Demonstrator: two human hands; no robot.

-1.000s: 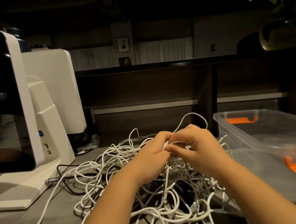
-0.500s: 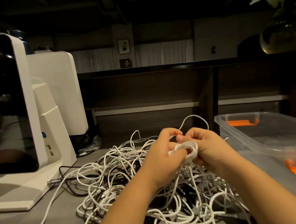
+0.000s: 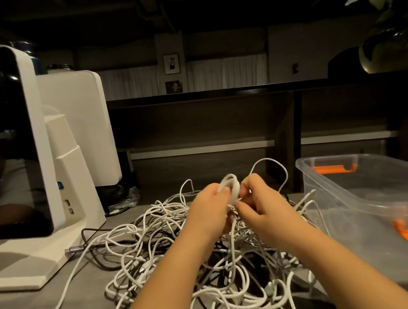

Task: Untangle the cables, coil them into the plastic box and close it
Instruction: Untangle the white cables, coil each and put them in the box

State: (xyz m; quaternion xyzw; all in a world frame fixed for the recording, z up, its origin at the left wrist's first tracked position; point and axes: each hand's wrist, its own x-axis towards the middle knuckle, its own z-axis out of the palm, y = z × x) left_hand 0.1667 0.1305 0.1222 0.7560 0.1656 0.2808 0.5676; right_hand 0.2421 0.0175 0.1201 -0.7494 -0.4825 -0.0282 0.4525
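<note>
Holding a small coil [image 3: 231, 185], both hands [image 3: 211, 209] beside plastic box [image 3: 331, 184]

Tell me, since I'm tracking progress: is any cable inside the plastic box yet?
No, the plastic box shows only orange latches; the cables lie tangled on the table.

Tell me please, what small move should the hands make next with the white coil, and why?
Probably one more wrap: the right hand should bring the trailing cable around the small coil that the left hand holds. The coil is still joined to the tangled pile, and the plastic box holds no cables yet.
</note>
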